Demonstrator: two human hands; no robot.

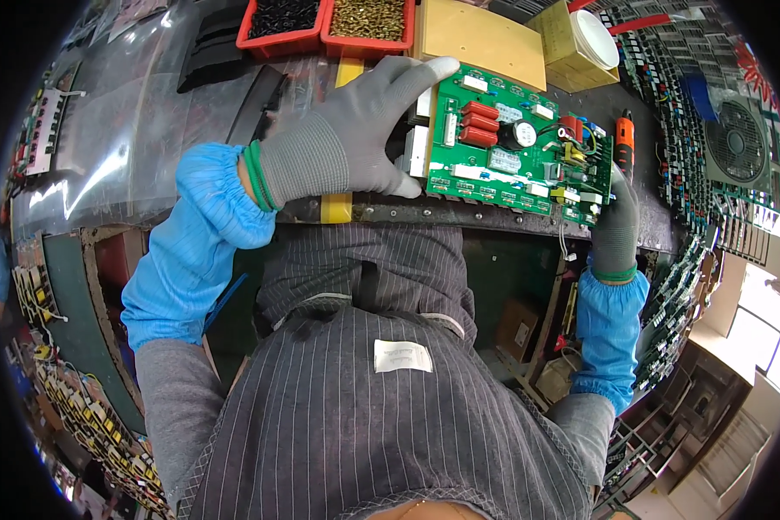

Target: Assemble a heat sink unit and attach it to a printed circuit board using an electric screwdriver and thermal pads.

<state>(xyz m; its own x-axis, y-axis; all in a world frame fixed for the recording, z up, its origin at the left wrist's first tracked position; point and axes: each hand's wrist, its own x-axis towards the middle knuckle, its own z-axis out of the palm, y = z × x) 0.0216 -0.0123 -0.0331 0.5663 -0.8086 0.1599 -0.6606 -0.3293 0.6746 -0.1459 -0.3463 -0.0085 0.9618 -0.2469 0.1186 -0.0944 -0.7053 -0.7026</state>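
Note:
A green circuit board lies tilted over the bench's near edge, crowded with red capacitors, a round black component and white connectors. Grey heat sinks show along its left end. My left hand, in a grey glove, spans that end, its forefinger at the far corner and its thumb at the near one. At the opposite end, my right hand is wrapped round the board's edge, with its fingers partly hidden. A short cable with a white plug hangs from the board's near side.
Two red bins, one of black screws and one of brass-coloured screws, stand at the back beside a yellowish board. An orange-and-black screwdriver is behind my right hand. Racks of circuit boards line the right.

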